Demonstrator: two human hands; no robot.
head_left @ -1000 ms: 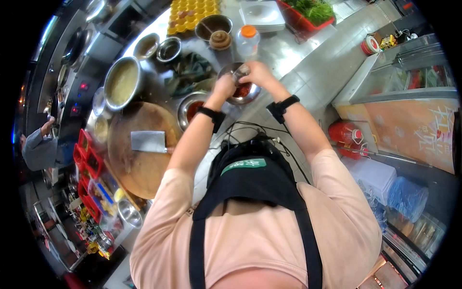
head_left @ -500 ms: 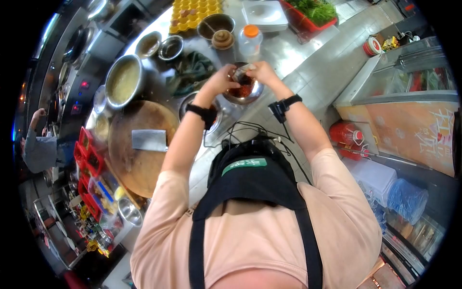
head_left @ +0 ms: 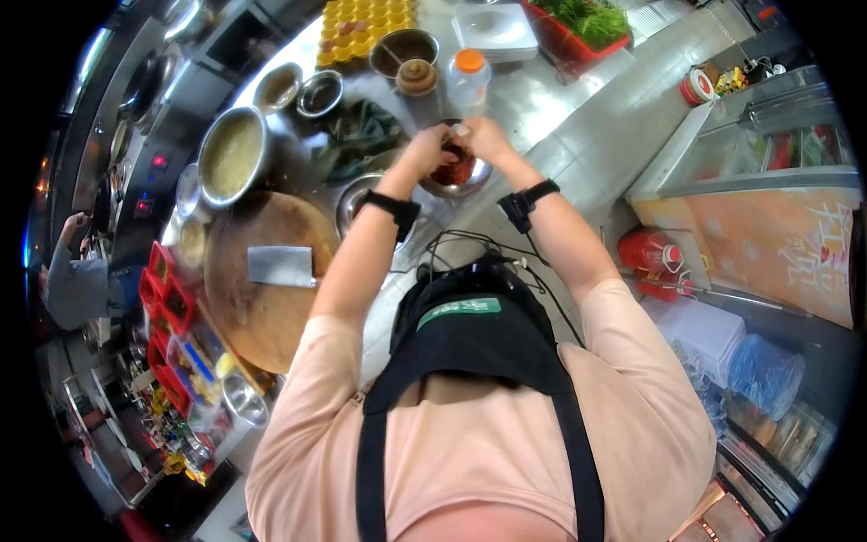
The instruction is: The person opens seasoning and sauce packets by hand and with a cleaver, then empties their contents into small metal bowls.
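Observation:
Both my hands are together above a steel bowl [head_left: 471, 186] with red, chopped-looking food [head_left: 459, 172] in it. Between my fingertips shows a small whitish piece [head_left: 461, 130], too small to name. My left hand [head_left: 426, 152] curls its fingers at the piece from the left, over the bowl's edge. My right hand [head_left: 486, 138] closes on it from the right. Just behind them stands a clear jar with an orange lid [head_left: 469, 61]. A dark green cloth [head_left: 366, 135] lies left of my left hand.
A cleaver [head_left: 280, 266] lies on a round chopping board [head_left: 237, 303] at the left. Around it are a large pot [head_left: 262, 163], several small bowls, a yellow egg tray [head_left: 339, 45], white dishes [head_left: 494, 27] and a red crate of greens [head_left: 623, 45]. Another person [head_left: 79, 280] stands far left.
A larger greyish piece showed between my hands before; now only a small whitish part shows. My hands have come closer together, with the left wrist shifted slightly right.

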